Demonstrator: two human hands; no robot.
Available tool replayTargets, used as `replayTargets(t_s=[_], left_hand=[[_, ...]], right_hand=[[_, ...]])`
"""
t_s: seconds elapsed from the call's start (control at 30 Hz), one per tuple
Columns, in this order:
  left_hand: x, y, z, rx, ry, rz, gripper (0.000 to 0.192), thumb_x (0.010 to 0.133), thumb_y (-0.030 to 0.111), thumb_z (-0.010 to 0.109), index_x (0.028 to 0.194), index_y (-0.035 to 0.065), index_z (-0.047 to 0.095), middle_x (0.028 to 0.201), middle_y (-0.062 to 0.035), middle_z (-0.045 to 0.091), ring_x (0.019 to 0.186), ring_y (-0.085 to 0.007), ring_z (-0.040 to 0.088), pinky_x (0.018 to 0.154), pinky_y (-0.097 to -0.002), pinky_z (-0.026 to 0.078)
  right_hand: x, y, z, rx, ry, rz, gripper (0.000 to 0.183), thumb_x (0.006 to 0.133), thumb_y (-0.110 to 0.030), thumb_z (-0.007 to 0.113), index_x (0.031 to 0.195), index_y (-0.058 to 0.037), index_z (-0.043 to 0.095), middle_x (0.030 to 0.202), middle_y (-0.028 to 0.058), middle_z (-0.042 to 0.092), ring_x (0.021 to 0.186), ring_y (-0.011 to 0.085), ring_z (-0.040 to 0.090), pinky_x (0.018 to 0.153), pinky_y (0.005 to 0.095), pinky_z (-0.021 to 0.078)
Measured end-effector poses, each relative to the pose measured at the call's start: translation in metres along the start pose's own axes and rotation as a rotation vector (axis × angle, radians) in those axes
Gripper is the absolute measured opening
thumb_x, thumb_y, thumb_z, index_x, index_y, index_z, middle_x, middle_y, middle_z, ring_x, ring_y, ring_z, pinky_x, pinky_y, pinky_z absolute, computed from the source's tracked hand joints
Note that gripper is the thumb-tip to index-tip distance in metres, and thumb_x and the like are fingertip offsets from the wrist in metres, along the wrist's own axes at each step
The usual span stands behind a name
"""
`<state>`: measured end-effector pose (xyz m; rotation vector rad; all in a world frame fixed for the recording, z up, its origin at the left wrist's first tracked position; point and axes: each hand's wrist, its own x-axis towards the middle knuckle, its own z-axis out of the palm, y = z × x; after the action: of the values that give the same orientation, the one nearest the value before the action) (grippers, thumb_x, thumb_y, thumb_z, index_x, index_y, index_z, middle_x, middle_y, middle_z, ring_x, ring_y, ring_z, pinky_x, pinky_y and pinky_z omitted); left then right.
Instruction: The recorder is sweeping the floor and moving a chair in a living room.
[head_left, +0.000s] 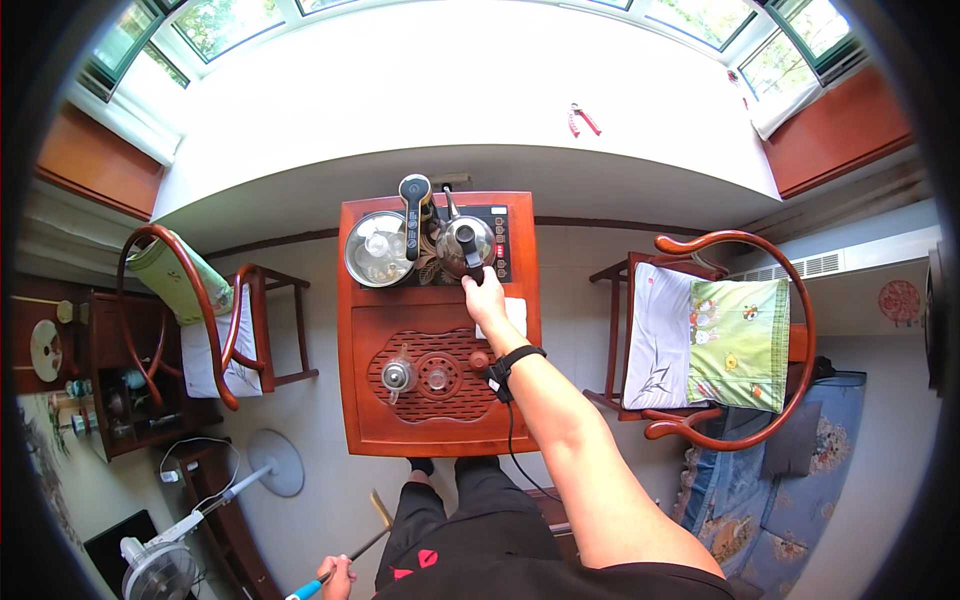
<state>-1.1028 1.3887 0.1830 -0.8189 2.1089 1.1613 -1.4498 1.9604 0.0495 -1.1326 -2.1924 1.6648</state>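
Note:
My right hand (486, 298) is closed around the black handle of a steel kettle (465, 244), which sits on the black panel of an electric tea stove (500, 270) at the table's far side. Left of the kettle stands a steel pot with a glass lid (377, 259), under a black tap-like arm (414, 206). Down at the lower left, my left hand (339, 574) grips a dark rod with a blue end (307, 589). A glass teapot (397, 375) and a small glass cup (437, 379) rest on the slatted wooden tea tray (390, 409). A white cloth (515, 315) lies partly behind my right wrist.
Armchairs with cushions flank the wooden tea table (352, 442): one at left (262, 330), one at right (806, 315). Red-handled pliers (583, 120) lie on the white windowsill (375, 82). A white standing fan (161, 570) is at lower left. A black cable hangs from my right wrist.

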Motion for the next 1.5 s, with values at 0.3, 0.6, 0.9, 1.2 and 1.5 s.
replayTargets(t_s=[0.3, 0.6, 0.9, 1.2, 1.5], left_hand=[[0.008, -0.004, 0.008, 0.012, -0.026, 0.031, 0.024, 0.097, 0.021, 0.058, 0.082, 0.0017, 0.055, 0.078, -0.0088, 0.064, 0.051, -0.0127, 0.057, 0.047, -0.0268, 0.050], [0.020, 0.011, 0.020, 0.006, -0.080, 0.045, 0.024, 0.097, 0.020, 0.057, 0.081, 0.0022, 0.055, 0.079, -0.0084, 0.064, 0.052, -0.0128, 0.057, 0.049, -0.0270, 0.050], [0.032, 0.036, 0.032, 0.003, -0.082, 0.072, 0.025, 0.095, 0.020, 0.060, 0.079, 0.0020, 0.058, 0.066, -0.0061, 0.060, 0.049, -0.0122, 0.057, 0.046, -0.0262, 0.049], [0.042, 0.053, 0.027, 0.058, -0.055, 0.067, 0.025, 0.095, 0.022, 0.060, 0.080, 0.0019, 0.059, 0.065, -0.0054, 0.059, 0.049, -0.0121, 0.056, 0.047, -0.0265, 0.048], [0.048, 0.062, 0.034, 0.050, -0.102, 0.108, 0.025, 0.095, 0.022, 0.061, 0.081, 0.0021, 0.059, 0.068, -0.0057, 0.060, 0.053, -0.0110, 0.057, 0.050, -0.0254, 0.049]], right_hand=[[-0.004, 0.014, -0.012, -0.137, 0.017, -0.018, 0.047, 0.080, -0.029, 0.072, 0.114, -0.0001, 0.056, 0.115, 0.0228, 0.055, 0.106, 0.0370, 0.057, 0.094, 0.0421, 0.0461], [-0.024, 0.043, -0.049, -0.056, 0.061, -0.012, 0.026, 0.084, -0.021, 0.068, 0.100, -0.0004, 0.063, 0.084, 0.0082, 0.064, 0.069, 0.0183, 0.064, 0.061, 0.0340, 0.0537], [-0.128, 0.134, -0.098, -0.017, -0.116, 0.099, 0.014, 0.087, -0.018, 0.063, 0.088, -0.0044, 0.067, 0.078, 0.0119, 0.068, 0.074, 0.0201, 0.065, 0.071, 0.0344, 0.0517], [-0.232, 0.177, -0.127, -0.329, -0.228, 0.210, 0.012, 0.083, -0.013, 0.061, 0.087, -0.0027, 0.065, 0.071, 0.0078, 0.066, 0.065, 0.0174, 0.064, 0.062, 0.0331, 0.0522], [-0.229, 0.220, -0.136, -0.196, -0.189, 0.343, 0.008, 0.086, -0.009, 0.057, 0.088, -0.0035, 0.063, 0.070, 0.0059, 0.064, 0.053, 0.0147, 0.060, 0.048, 0.0302, 0.0493]])
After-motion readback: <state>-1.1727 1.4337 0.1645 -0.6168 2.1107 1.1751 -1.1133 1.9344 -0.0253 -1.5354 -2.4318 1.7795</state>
